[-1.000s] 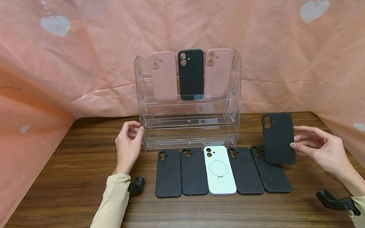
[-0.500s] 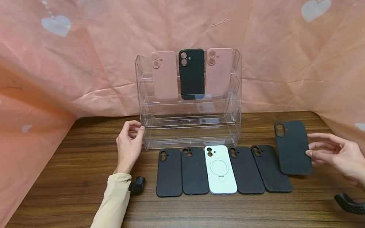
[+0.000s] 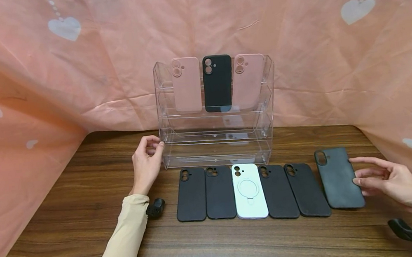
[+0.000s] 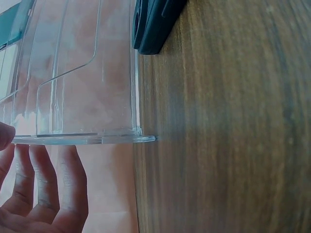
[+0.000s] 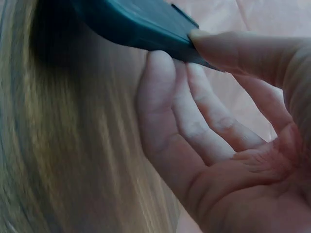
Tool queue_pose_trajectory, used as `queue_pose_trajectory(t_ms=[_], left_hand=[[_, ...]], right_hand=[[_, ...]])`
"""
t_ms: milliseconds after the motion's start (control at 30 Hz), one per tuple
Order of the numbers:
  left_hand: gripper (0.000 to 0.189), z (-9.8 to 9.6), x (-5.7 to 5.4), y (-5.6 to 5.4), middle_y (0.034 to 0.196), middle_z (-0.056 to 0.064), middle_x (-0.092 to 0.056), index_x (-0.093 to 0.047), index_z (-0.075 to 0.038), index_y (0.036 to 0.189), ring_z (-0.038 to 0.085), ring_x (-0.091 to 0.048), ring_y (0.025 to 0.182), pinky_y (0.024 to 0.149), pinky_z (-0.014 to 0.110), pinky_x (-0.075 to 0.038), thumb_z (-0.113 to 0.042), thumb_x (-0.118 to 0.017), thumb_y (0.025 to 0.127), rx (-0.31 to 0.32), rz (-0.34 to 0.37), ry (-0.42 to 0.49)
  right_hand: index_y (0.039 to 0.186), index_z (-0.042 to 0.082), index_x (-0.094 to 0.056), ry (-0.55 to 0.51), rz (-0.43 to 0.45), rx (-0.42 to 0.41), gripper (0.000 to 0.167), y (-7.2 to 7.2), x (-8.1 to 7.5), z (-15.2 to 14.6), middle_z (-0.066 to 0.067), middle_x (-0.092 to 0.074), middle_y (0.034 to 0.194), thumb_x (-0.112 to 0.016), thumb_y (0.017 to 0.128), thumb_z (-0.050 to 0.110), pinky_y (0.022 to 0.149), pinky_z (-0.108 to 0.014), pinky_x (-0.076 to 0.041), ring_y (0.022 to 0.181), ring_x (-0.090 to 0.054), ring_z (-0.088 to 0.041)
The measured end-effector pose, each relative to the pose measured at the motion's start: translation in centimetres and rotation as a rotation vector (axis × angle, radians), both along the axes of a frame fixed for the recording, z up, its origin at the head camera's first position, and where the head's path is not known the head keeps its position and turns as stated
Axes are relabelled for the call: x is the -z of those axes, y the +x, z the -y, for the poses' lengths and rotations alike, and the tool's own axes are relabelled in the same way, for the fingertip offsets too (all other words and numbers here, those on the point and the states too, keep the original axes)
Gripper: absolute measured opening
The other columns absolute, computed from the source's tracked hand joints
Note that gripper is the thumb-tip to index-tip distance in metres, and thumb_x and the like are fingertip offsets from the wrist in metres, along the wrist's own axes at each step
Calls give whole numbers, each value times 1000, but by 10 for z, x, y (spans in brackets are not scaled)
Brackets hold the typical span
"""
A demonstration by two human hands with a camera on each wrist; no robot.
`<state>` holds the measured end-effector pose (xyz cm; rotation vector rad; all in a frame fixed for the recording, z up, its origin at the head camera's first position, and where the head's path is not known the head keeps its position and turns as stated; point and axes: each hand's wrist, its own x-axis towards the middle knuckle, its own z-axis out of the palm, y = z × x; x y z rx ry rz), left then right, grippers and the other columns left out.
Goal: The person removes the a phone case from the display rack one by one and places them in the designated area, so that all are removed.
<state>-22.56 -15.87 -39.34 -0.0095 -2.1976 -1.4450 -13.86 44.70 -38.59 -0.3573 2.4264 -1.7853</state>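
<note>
My right hand (image 3: 393,180) pinches a black phone case (image 3: 340,179) by its right edge, thumb on top and fingers beneath. That case lies low over the table at the right end of a row, camera cutout at its upper left. In the right wrist view the case's edge (image 5: 146,31) sits between thumb and fingertips. My left hand (image 3: 147,163) grips the left side of a clear tiered display stand (image 3: 214,138); the left wrist view has the thumb (image 4: 5,136) on one face of its side panel (image 4: 87,107) and the fingers beyond.
Black cases (image 3: 191,194) and one white case with a ring (image 3: 250,192) lie flat before the stand. On its top tier stand two pink cases (image 3: 187,85) and a black one (image 3: 218,84). Pink cloth (image 3: 116,50) hangs behind the wooden table (image 3: 203,253) and at both sides.
My right hand has moved right and toward me, lowering the black case from over the rightmost case in the row to beside it. The left hand has stayed on the stand.
</note>
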Motion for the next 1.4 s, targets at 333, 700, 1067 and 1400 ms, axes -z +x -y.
queue_pose_trajectory(t_ms=[333, 700, 1067, 1400], left_hand=[[15, -1, 0, 0, 92, 7, -69, -66, -9, 109, 3, -64, 70, 56, 16, -52, -17, -68, 97, -8, 0, -4], [15, 0, 0, 0, 94, 9, -68, -65, -8, 110, 14, -67, 70, 54, 19, -56, -17, -67, 98, 14, 2, 16], [15, 0, 1, 0, 93, 10, -67, -65, -7, 109, 34, -70, 75, 54, 20, -56, -16, -67, 98, 24, 4, 40], [14, 0, 0, 0, 91, 10, -68, -68, -9, 108, 27, -70, 74, 55, 18, -55, -18, -69, 97, 6, 10, 33]], right_hand=[[142, 36, -58, 146, 109, -107, 62, -6, 8, -10, 11, -75, 104, -53, 100, -10, 66, -31, -63, 91, -73, -5], [131, 44, -62, 314, 183, -100, 52, -7, 5, -1, 10, -75, 97, -59, 101, 2, 65, -34, -63, 87, -70, -2], [121, 54, -59, 389, 122, -142, 61, -6, 3, 5, 12, -71, 92, -64, 97, -2, 60, -31, -62, 86, -71, 3], [132, -8, -60, 639, 80, -27, 43, -4, -7, 22, 0, -71, 93, -72, 93, 6, 58, -29, -61, 77, -66, 5]])
